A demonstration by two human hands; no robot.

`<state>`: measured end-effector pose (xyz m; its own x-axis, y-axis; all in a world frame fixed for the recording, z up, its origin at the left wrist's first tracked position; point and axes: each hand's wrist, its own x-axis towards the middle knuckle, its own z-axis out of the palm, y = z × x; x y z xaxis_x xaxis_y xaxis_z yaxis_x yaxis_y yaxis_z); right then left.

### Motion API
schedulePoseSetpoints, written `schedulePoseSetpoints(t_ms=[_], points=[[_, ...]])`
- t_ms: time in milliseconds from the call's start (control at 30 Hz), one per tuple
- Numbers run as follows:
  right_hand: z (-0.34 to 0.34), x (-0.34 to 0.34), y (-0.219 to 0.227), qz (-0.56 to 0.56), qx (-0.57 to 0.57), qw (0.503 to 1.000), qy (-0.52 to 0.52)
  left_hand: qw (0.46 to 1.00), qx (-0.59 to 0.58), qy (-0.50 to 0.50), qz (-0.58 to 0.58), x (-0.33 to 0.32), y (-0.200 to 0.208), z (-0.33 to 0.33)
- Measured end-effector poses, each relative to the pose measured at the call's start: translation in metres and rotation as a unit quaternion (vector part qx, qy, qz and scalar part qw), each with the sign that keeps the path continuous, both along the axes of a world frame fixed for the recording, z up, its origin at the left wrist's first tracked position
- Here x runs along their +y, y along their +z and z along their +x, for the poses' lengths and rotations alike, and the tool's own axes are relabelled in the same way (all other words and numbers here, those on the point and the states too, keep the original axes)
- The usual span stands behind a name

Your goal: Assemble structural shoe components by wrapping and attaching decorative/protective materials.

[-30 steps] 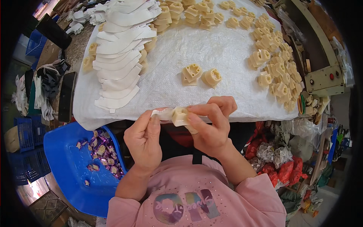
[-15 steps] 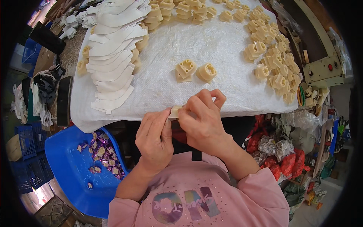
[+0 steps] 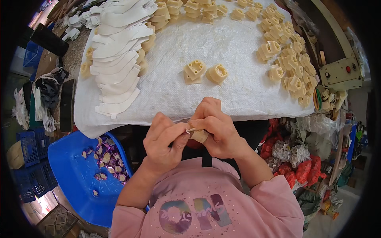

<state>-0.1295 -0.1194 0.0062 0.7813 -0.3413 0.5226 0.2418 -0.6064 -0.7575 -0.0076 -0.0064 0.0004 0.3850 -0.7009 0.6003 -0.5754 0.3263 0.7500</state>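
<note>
Just in front of the table's near edge, both my hands meet at a small cream moulded piece (image 3: 199,136). My right hand (image 3: 219,130) is closed round it, with fingers curled over its top. At the piece's left end my left hand (image 3: 164,139) is pinched, thumb against forefinger, and a tiny pale bit shows at the fingertips. The fingers hide much of the piece. Beyond my hands, two hollow cream moulded parts stand on the white woven sheet (image 3: 158,87): a squarish one (image 3: 194,71) and a rounder one (image 3: 217,73).
Overlapping white curved sheets (image 3: 119,75) lie along the table's left. Many cream parts (image 3: 291,63) are heaped at the right, with stacks (image 3: 194,10) at the back. A blue basin (image 3: 73,174) with shiny purple pieces sits lower left. Red bags (image 3: 303,174) lie lower right.
My hands have drawn slightly closer to me and lower, off the table edge. The cream piece has turned and now tilts down toward my body, with my right fingers wrapped over it.
</note>
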Motion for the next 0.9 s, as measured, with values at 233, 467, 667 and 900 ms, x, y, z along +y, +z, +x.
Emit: schedulePoseSetpoints(t_ms=[233,467,667,900], points=[[-0.003,-0.001,0.004,-0.058,0.062,0.995,0.045,0.999,0.004,-0.032,0.023,0.003,-0.006,0.001],[-0.002,0.000,0.003,-0.082,0.011,0.996,-0.026,0.996,-0.064,0.053,-0.010,0.005,0.002,0.006],[-0.011,0.008,0.011,0.012,0.045,0.995,-0.093,0.996,-0.001,0.089,-0.029,0.014,-0.005,0.022],[-0.011,0.040,-0.005,0.572,-0.036,0.818,-0.056,0.993,0.068,-0.016,-0.098,0.006,0.009,-0.001]])
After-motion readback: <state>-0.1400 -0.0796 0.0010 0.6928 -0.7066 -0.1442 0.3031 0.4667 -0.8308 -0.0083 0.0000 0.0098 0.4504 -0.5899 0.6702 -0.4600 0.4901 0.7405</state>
